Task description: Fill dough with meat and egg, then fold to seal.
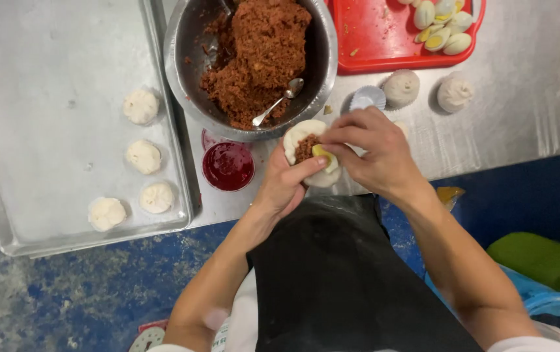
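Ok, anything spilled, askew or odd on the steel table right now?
Little stands out: a few crumbs dot the red plastic tray, and the metal spoon lies propped in the brown minced filling. The left hand cups an open dough round.

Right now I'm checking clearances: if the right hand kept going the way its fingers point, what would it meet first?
The right hand points left; its fingers already meet the dough round.

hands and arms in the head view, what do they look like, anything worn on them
Both the left hand and the right hand are bare: no gloves, rings or watch visible. Forearms are uncovered up to short white sleeves at the bottom edge. A black apron hangs between the arms.
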